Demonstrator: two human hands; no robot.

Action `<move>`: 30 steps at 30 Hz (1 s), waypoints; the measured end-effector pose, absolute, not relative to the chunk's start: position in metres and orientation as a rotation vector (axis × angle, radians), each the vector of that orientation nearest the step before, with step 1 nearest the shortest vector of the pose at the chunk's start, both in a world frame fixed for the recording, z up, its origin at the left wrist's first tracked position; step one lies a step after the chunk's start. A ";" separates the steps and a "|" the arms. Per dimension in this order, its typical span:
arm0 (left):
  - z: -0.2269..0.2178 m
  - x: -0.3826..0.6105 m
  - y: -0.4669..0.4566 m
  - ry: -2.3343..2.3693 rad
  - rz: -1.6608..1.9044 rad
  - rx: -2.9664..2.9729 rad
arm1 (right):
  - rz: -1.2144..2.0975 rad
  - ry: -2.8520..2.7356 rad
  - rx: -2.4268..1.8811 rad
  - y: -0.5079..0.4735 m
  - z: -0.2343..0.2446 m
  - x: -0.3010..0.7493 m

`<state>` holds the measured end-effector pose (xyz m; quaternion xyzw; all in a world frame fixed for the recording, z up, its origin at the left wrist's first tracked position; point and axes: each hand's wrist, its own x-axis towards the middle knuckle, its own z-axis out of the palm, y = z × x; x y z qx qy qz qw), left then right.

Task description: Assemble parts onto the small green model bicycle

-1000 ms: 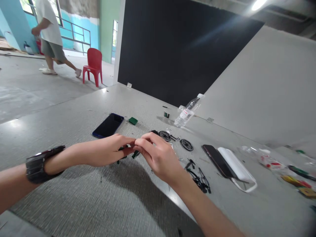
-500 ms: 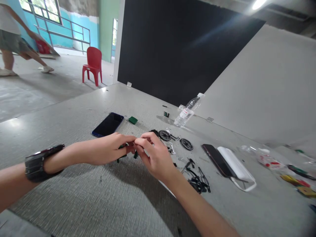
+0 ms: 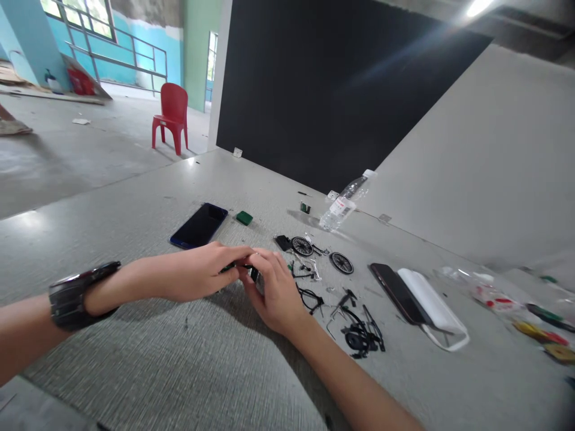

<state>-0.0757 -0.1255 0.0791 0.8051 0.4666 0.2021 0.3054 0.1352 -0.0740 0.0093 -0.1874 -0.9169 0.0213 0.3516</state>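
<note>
A: What do the left hand (image 3: 204, 276) and right hand (image 3: 274, 293) hold?
B: Fingertips pinched together on a small dark part (image 3: 245, 267), just above the table (image 3: 135, 359), mostly hidden; its shape is unclear.

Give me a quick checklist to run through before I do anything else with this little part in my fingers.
1. Small dark part pinched between left hand and right hand: ok.
2. What the part is and how it is turned: cannot tell, the fingers hide most of it.
3. Two small wheels flat on the table, apart from the hands: ok.
4. Black loose pieces lying by the right forearm, close enough to be knocked: not ok.
5. Dark phone beyond the left hand, untouched: ok.
6. Water bottle lying on its side, far from the hands: ok.
</note>
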 end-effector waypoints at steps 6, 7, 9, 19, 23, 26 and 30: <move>0.079 -0.075 -0.124 1.237 0.520 2.125 | 0.037 -2.380 -0.482 -0.073 0.007 0.135; 0.080 -0.075 -0.124 1.241 0.512 2.117 | 0.040 -2.380 -0.482 -0.073 0.007 0.135; 0.080 -0.075 -0.125 1.243 0.502 2.105 | 0.049 -2.379 -0.477 -0.073 0.007 0.136; 0.079 -0.075 -0.124 1.221 0.478 2.098 | 0.060 -2.366 -0.456 -0.073 0.007 0.135; 0.078 -0.075 -0.123 1.203 0.500 2.108 | 0.047 -2.362 -0.456 -0.073 0.007 0.134; 0.079 -0.075 -0.123 1.218 0.491 2.112 | 0.040 -2.361 -0.447 -0.072 0.007 0.134; 0.080 -0.075 -0.125 1.247 0.488 2.135 | 0.025 -2.358 -0.422 -0.072 0.007 0.134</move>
